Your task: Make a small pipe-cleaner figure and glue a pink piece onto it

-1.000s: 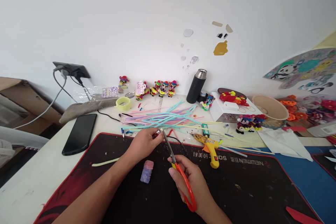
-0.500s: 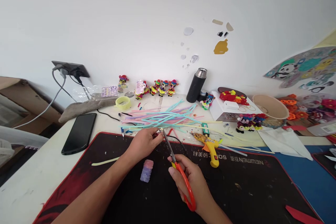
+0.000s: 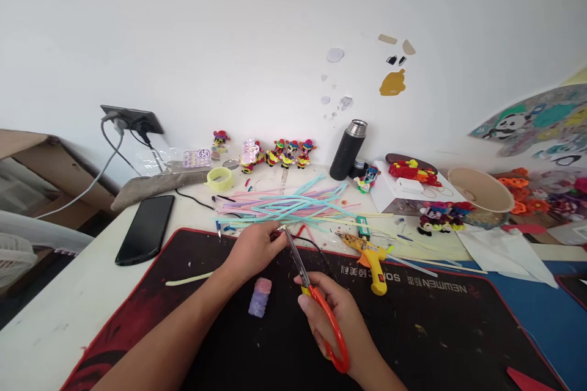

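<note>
Right hand [image 3: 342, 317]: closed around the handles of the red-handled scissors [image 3: 302, 273]. Scissors long axis: forward and slightly left from the right palm. Blades: apparently together. Left hand [image 3: 257, 250]: at the scissors' tips, nearer to them than the right hand; thumb and fingers pinched on a small item [image 3: 281, 228], mostly covered, so identity and contact with the tips cannot be told. Ribbed pink-and-purple piece [image 3: 260, 297]: left of the scissors, unheld, on the black mouse pad [image 3: 426, 324]. Pale-yellow pipe cleaner [image 3: 188, 280]: farther left of the scissors, 1 end hidden by the left forearm. Black cable [image 3: 316, 244]: just right of the blades, the closest obstruction. Yellow hot glue gun [image 3: 376, 272]: right of the scissors, apart from them. Pile of pipe cleaners [image 3: 284, 204]: just beyond the tips, limiting forward clearance. Black vacuum flask [image 3: 345, 156]: well beyond the scissors, to the right. Group of 3 figurines [image 3: 288, 154]: well beyond the tips.
</note>
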The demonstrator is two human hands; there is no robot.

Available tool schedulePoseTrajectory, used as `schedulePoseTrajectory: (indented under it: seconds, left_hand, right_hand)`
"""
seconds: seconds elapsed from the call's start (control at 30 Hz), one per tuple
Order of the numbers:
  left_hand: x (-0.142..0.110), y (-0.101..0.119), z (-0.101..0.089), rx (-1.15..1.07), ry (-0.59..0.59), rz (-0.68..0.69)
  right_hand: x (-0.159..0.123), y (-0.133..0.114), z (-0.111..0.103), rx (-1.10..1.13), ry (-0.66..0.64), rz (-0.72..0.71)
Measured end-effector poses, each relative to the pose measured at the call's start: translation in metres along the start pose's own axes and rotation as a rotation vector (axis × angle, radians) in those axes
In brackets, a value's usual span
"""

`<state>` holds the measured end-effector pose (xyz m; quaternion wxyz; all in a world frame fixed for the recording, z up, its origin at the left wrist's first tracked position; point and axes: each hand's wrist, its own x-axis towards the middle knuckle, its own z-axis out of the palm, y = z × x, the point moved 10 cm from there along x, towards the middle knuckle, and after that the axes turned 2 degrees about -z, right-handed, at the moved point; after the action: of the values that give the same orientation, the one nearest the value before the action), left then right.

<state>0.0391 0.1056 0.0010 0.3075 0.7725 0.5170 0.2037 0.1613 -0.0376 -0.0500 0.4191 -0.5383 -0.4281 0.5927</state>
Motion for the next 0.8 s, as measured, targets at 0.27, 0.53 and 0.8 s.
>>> schedulePoseTrajectory:
  seconds: [0.27, 0.53, 0.8]
  left_hand:
    - [0.0025, -0.0028, -0.0023, 0.026, 0.038, 0.015]
    - [0.001, 0.0026, -0.0034, 0.013, 0.016, 0.03]
    - [-0.0001, 0.0023, -0.004, 0.016, 0.032, 0.036]
  right_hand:
    - [-0.0016, -0.0003, 0.0028, 0.06, -0.029, 0.009]
    - [-0.001, -0.0006, 0.0039, 0.07, -0.039, 0.021]
    - [-0.0028, 0.001, 0.0033, 0.066, -0.034, 0.031]
